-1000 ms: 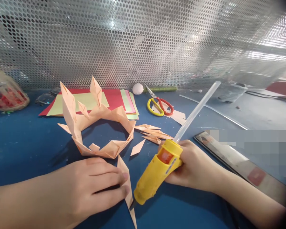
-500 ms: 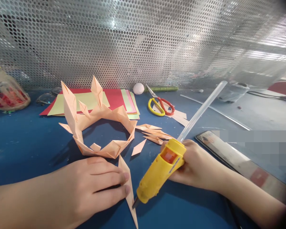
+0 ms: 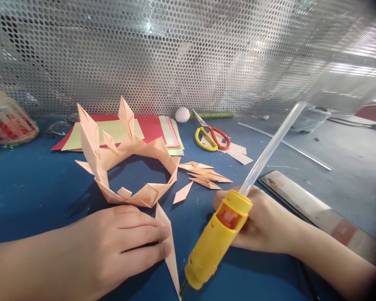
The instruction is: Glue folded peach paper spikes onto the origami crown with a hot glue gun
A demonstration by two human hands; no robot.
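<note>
My left hand (image 3: 125, 240) lies flat on the blue table, fingertips pressing a long pointed peach paper piece (image 3: 171, 257). My right hand (image 3: 263, 221) grips a yellow glue gun (image 3: 216, 242) with a clear glue stick (image 3: 274, 144) sticking out of its back. The gun's nozzle points down at the lower end of the paper piece. Just beyond my left hand stands a peach folded-paper crown (image 3: 128, 159) with tall spikes.
Loose peach paper points (image 3: 205, 173) lie right of the crown. Behind it are stacked coloured sheets (image 3: 153, 127), yellow-and-red scissors (image 3: 211, 138), a white ball (image 3: 182, 114) and a green stick (image 3: 213, 114). A phone (image 3: 319, 211) lies at right, a jar (image 3: 9, 123) at far left, perforated metal screen behind.
My right hand has drawn the glue gun down and to the right, its nozzle sliding toward the paper piece's lower tip. My left hand has stayed pressed on the paper.
</note>
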